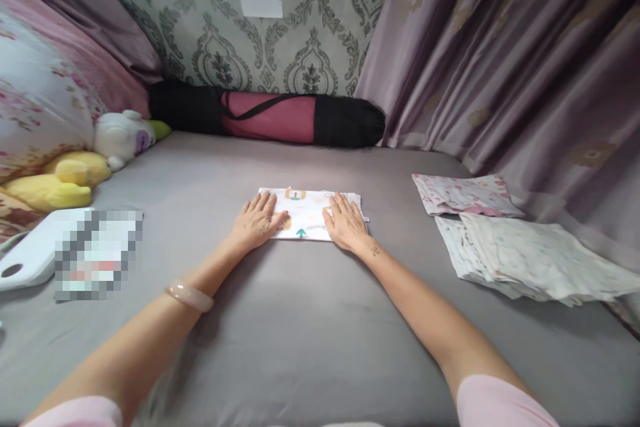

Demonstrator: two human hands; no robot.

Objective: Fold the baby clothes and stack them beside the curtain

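Note:
A white folded cloth (305,213) with small printed figures and a green arrow lies flat in the middle of the grey sheet (310,333). My left hand (259,219) rests palm down on its left end, fingers stretched out. On its right end my right hand (345,221) lies flat too, the thumb pointing inward. Neither hand grips anything. The cloth's printed middle shows between the hands, and a small tag sticks out at its right edge.
To the right lie a stack of folded pale cloths (540,257) and a pink-patterned cloth (465,195). A long black and red bag (270,117) lies along the wall. Plush toys (120,137), a white plastic object (35,247) and a blurred flat item (100,257) are at left.

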